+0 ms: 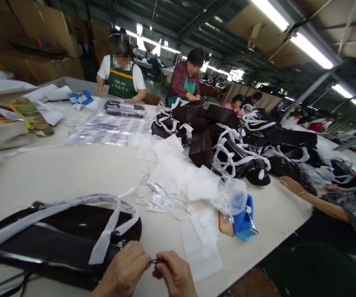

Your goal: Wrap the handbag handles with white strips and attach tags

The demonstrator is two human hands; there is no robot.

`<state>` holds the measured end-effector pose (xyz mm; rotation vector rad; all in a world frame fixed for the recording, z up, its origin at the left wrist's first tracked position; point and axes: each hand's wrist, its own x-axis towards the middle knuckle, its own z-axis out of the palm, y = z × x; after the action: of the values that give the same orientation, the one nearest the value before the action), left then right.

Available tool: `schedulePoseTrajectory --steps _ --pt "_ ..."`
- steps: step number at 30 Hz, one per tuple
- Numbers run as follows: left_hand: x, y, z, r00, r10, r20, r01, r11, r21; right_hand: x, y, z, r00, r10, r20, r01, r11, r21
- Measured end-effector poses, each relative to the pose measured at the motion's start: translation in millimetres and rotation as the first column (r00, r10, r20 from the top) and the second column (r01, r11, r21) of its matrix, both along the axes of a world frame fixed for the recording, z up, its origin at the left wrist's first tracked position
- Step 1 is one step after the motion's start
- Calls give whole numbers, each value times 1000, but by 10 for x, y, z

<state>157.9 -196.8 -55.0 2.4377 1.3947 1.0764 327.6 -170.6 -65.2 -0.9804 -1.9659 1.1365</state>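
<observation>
At the bottom centre, my left hand (125, 268) and my right hand (174, 272) are close together, fingers pinched on a thin dark cord (155, 261) that spans the small gap between them. My left hand is beside the right end of a dark bag (69, 231), which lies on the table with its handles wrapped in pale material. To the right of my right hand are white sheets (201, 243). Beyond my hands lie small tags with strings (159, 201).
A pile of dark bags (224, 136) covers the table's far right. A blue holder (245, 220) and a phone (226, 225) lie near the right edge. A bottle (32, 117) stands far left. Two people work across the table; another person's hand (292, 185) rests at right.
</observation>
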Motion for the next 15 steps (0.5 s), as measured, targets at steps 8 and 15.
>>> schedulePoseTrajectory --steps 8,15 --pt "80 -18 -53 998 16 -53 -17 1000 -7 105 166 -74 998 -4 66 12 993 -116" --pt "88 -5 -30 994 47 -99 -46 999 17 882 874 -669 594 -502 629 594 801 79"
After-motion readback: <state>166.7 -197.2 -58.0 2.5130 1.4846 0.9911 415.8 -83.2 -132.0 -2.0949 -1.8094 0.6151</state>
